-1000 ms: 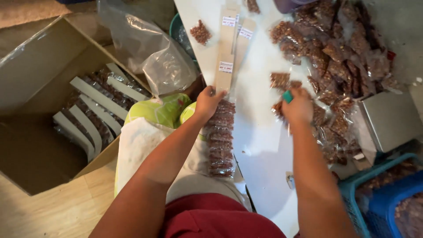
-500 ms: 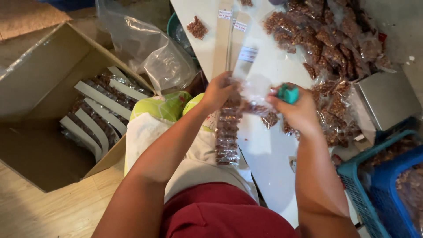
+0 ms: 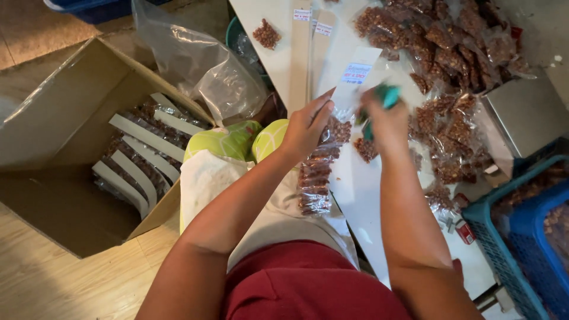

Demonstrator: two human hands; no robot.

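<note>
My left hand (image 3: 306,125) holds up a long cardboard strip (image 3: 354,76) hung with small clear packets of brown nuts (image 3: 314,178), which trail down over the table edge. My right hand (image 3: 384,116) grips a green stapler (image 3: 388,95) and presses against the strip near its top, beside a small packet (image 3: 365,149). A large heap of loose filled packets (image 3: 450,65) lies on the white table (image 3: 367,201) just beyond my hands.
An open cardboard box (image 3: 77,148) at left holds several finished strips. Clear plastic bags (image 3: 201,71) lie behind it. Blank strips (image 3: 301,53) rest on the table. A metal scale (image 3: 524,115) and blue baskets (image 3: 521,231) stand at right.
Both hands have risen from the table, lifting the packet strip. My right hand with the green stapler has moved up to the strip's top.
</note>
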